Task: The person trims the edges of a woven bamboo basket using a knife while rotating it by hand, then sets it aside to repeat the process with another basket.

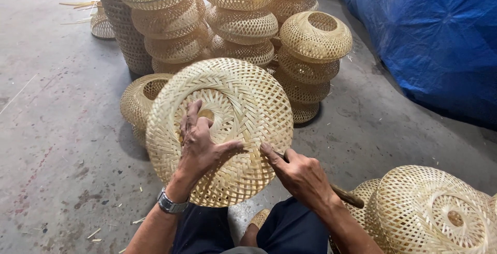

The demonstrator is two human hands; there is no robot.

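A round woven bamboo basket (pixel 243 104) stands tilted on its edge in front of me, its bottom facing me. My left hand (pixel 199 142) lies flat on its centre, fingers spread near the small middle hole, with a metal watch (pixel 170 204) on the wrist. My right hand (pixel 297 173) grips a thin tool with a brown wooden handle (pixel 346 196), and its tip touches the basket's lower right weave.
Tall stacks of similar woven baskets (pixel 238 23) stand behind on the concrete floor. One basket (pixel 139 96) lies behind the held one at left. More baskets (pixel 429 210) sit at lower right. A blue tarp (pixel 435 36) covers the upper right.
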